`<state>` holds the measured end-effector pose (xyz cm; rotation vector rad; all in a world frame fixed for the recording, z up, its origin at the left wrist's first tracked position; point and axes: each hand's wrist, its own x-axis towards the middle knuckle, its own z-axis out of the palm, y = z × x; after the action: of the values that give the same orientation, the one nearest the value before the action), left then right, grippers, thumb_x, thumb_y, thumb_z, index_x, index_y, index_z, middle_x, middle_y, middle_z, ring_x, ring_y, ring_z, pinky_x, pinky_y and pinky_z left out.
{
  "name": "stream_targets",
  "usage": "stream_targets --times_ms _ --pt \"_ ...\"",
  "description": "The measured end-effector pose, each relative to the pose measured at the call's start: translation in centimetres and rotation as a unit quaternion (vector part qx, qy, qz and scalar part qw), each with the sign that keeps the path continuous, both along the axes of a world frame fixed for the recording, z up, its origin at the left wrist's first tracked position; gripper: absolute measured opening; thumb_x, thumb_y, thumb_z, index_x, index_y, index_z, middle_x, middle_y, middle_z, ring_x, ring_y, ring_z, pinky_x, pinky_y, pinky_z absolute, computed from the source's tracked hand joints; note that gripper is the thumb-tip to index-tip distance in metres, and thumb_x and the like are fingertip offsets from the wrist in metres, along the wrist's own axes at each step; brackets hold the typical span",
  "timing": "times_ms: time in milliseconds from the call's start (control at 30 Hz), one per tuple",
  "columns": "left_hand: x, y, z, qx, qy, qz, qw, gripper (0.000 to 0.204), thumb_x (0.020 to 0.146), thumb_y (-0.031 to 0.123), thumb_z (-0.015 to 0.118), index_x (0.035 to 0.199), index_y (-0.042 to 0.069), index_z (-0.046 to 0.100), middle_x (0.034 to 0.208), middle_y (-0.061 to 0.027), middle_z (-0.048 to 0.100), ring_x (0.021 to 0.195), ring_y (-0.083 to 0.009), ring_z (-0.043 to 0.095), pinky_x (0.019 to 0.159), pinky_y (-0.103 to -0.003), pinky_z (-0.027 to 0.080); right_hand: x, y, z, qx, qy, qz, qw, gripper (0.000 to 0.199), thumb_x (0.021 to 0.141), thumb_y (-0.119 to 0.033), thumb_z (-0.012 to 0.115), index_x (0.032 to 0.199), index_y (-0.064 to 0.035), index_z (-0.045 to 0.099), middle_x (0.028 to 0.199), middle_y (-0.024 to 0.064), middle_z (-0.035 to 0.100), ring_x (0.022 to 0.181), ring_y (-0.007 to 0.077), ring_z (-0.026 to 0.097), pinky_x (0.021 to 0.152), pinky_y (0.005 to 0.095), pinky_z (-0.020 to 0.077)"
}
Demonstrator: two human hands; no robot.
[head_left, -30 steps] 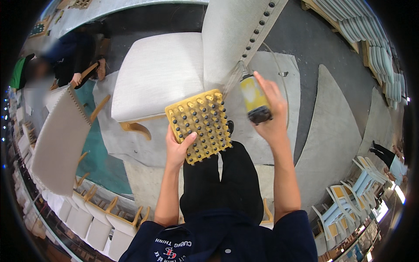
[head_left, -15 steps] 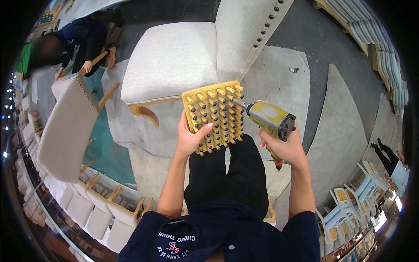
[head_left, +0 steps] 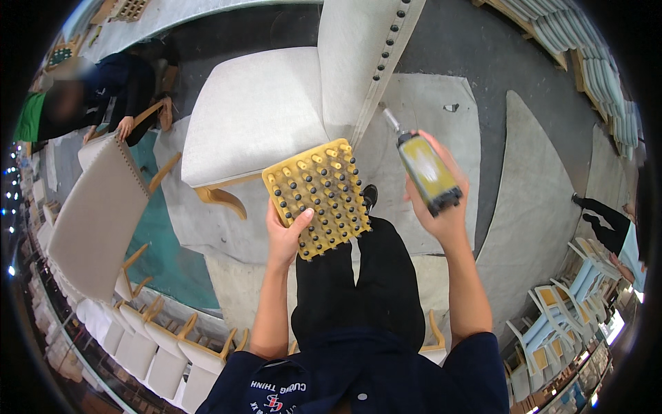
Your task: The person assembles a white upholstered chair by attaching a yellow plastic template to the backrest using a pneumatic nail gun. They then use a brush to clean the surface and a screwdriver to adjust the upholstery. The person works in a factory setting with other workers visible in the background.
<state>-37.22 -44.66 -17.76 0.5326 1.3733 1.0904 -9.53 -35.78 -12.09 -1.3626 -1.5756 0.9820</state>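
My left hand (head_left: 281,238) grips a yellow pegged tray (head_left: 277,176), its thumb over the front and its fingers behind. Round black-headed nails (head_left: 335,201) cap most of the pegs; several along the far edge are bare. In my right hand (head_left: 447,193) is a yellow pistol-shaped nail gun (head_left: 422,169), whose metal nozzle points up and left toward the edge of the chair back. The nozzle end is blurred, so I cannot tell if it holds a nail. The pale upholstered chair (head_left: 255,110) has a row of black nail heads (head_left: 388,42) along its back's edge.
At the left a co-worker (head_left: 117,90) handles another pale chair (head_left: 103,214) with small studs. More chairs (head_left: 148,338) stand in a row at lower left. Stacked pale pieces (head_left: 600,76) lie at upper right. Another person (head_left: 624,241) is at the far right. Cloth (head_left: 441,152) covers the floor.
The nail gun has moved away from the tray, its nozzle swinging up toward the chair back's edge. The tray has shifted left and slightly down, and the view has shifted a little.
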Motion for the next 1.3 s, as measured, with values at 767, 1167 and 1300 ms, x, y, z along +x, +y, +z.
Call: stream_targets --times_ms 767,1167,1300 --pt "-0.4 -0.8 -1.0 -0.016 0.007 -0.001 1.000 0.063 0.085 0.012 0.082 0.136 0.000 0.047 0.120 -0.0112 0.065 0.107 -0.0174 0.066 0.094 -0.034 0.055 -2.1 4.0 -5.1 0.090 -0.111 0.005 0.990 0.063 0.074 0.000 0.074 0.136 -0.0012 0.062 0.128 0.0181 0.068 0.116 0.0343 0.067 0.098 0.0389 0.0530" --pt "-0.2 -0.6 -0.8 -0.017 0.006 -0.005 1.000 0.063 0.085 0.013 0.082 0.136 0.000 0.047 0.120 -0.0112 0.065 0.107 -0.0176 0.066 0.094 -0.035 0.055 -2.1 3.6 -4.6 0.080 -0.093 0.012 0.992 0.064 0.074 0.002 0.073 0.137 0.0004 0.060 0.132 0.0186 0.067 0.119 0.0339 0.066 0.100 0.0381 0.0515" --pt "-0.1 -0.5 -0.8 -0.017 -0.001 -0.005 1.000 0.063 0.085 0.012 0.082 0.136 0.000 0.047 0.120 -0.0110 0.065 0.108 -0.0175 0.066 0.094 -0.034 0.054 -2.2 3.3 -4.3 0.070 -0.102 0.016 0.992 0.063 0.074 0.001 0.073 0.136 0.0008 0.060 0.132 0.0188 0.067 0.119 0.0345 0.066 0.101 0.0383 0.0511"
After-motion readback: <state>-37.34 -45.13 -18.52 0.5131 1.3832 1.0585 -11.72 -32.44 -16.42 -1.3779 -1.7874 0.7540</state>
